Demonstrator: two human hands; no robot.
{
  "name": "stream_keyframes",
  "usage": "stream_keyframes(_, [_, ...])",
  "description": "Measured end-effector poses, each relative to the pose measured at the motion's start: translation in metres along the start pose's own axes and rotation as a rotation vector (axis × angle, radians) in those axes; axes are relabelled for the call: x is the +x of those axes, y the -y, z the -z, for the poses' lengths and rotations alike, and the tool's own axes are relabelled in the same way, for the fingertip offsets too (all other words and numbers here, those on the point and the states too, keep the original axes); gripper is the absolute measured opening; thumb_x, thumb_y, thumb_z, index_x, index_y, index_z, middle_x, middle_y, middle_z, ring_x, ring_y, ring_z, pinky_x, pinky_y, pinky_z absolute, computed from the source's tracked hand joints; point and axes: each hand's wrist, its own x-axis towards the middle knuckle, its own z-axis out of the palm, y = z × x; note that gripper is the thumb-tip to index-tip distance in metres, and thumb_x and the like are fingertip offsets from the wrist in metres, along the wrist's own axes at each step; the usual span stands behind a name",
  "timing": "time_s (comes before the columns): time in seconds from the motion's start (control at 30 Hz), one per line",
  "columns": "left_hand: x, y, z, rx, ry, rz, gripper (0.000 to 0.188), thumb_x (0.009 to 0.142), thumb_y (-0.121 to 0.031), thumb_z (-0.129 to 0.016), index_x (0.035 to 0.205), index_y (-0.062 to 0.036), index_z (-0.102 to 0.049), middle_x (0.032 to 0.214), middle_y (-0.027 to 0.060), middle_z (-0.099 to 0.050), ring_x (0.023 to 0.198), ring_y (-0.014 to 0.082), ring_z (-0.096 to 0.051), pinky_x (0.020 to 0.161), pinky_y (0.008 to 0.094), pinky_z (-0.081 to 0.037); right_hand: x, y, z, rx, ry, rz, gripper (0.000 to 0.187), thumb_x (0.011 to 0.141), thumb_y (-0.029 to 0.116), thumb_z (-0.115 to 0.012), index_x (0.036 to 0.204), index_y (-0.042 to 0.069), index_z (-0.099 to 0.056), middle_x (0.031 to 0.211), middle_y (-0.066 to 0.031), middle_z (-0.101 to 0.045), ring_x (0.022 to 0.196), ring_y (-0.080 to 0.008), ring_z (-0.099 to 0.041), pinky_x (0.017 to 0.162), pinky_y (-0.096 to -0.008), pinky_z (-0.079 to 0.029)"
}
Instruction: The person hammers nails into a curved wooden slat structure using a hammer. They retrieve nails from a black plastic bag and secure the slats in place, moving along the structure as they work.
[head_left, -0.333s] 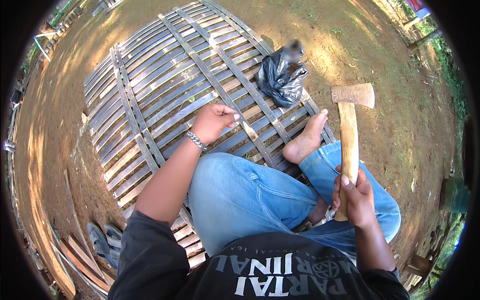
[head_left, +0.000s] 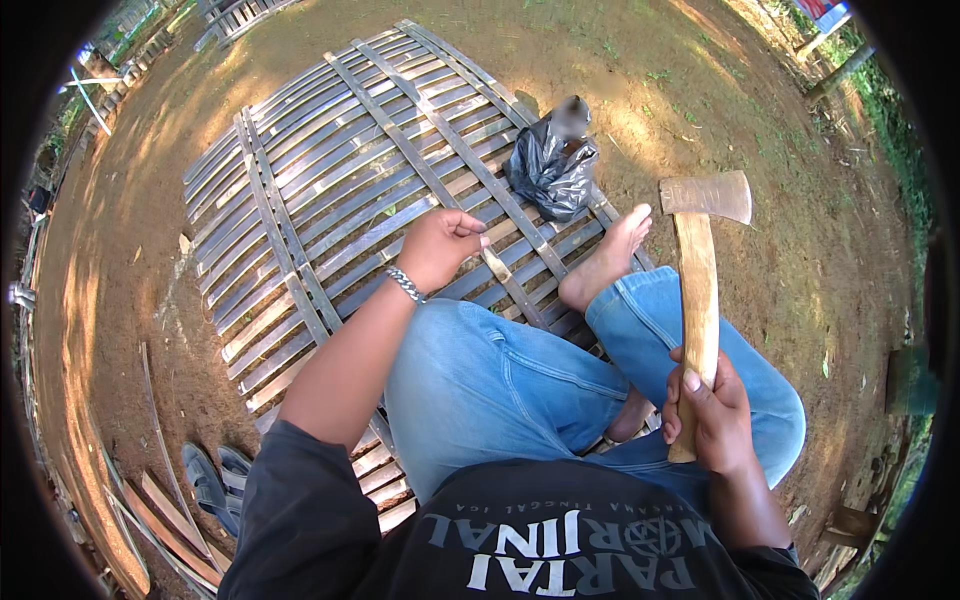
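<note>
My right hand (head_left: 718, 412) is wrapped round the lower wooden handle of a hatchet (head_left: 698, 290). The hatchet stands nearly upright in front of my right leg, its worn metal head at the top and the edge toward the right. My left hand (head_left: 440, 250) is held over a slatted panel (head_left: 400, 138) of dark, bamboo-like strips, close to one crosswise strip. Its thumb and fingers are drawn together in a pinch. Whatever may be between them is too small to make out.
A black plastic bag (head_left: 553, 165) sits on the panel beyond my bare foot (head_left: 622, 245). My jeans-clad legs are folded on the panel's near side. Sandals (head_left: 210, 490) and long split strips (head_left: 170, 515) lie on the dirt ground at lower left.
The view has tilted slightly, so the panel and bag appear lower. My left hand has shifted a little to the right, still pinched. My right hand keeps hold of the hatchet.
</note>
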Motion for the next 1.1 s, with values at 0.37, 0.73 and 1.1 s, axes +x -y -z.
stream_keyframes(0.37, [-0.118, -0.003, 0.025, -0.448, -0.74, -0.184, 0.014, 0.096, -0.008, -0.072, 0.108, 0.0002, -0.071, 0.096, 0.0065, -0.074, 0.083, 0.0144, -0.072, 0.078, 0.0275, -0.06, 0.075, 0.057, 0.044, -0.152, 0.263, 0.131, 0.035, 0.104, 0.019, -0.061, 0.128, -0.004, -0.049, 0.086, -0.0062, -0.057, 0.058, -0.0136, -0.058, 0.051, -0.0283, -0.049])
stream_keyframes(0.73, [-0.062, -0.029, 0.003, -0.161, -0.27, -0.08, 0.016, 0.093, -0.005, -0.074, 0.106, 0.0027, -0.07, 0.096, 0.009, -0.075, 0.088, 0.0147, -0.072, 0.084, 0.0303, -0.059, 0.123, 0.065, 0.098, -0.2, 0.174, 0.344, 0.042, 0.103, 0.024, -0.061, 0.133, -0.003, -0.049, 0.087, -0.005, -0.057, 0.055, -0.0128, -0.056, 0.049, -0.0265, -0.05])
stream_keyframes(1.1, [0.038, 0.08, -0.039, 0.454, 0.319, -0.254, 0.01, 0.086, -0.019, -0.079, 0.086, -0.0099, -0.077, 0.089, 0.0068, -0.075, 0.084, 0.0201, -0.07, 0.086, 0.0387, -0.051, 0.045, -0.048, 0.056, -0.002, -0.186, -0.09, 0.042, 0.104, 0.024, -0.061, 0.134, 0.0, -0.043, 0.092, -0.0088, -0.057, 0.057, -0.0163, -0.057, 0.051, -0.0317, -0.051])
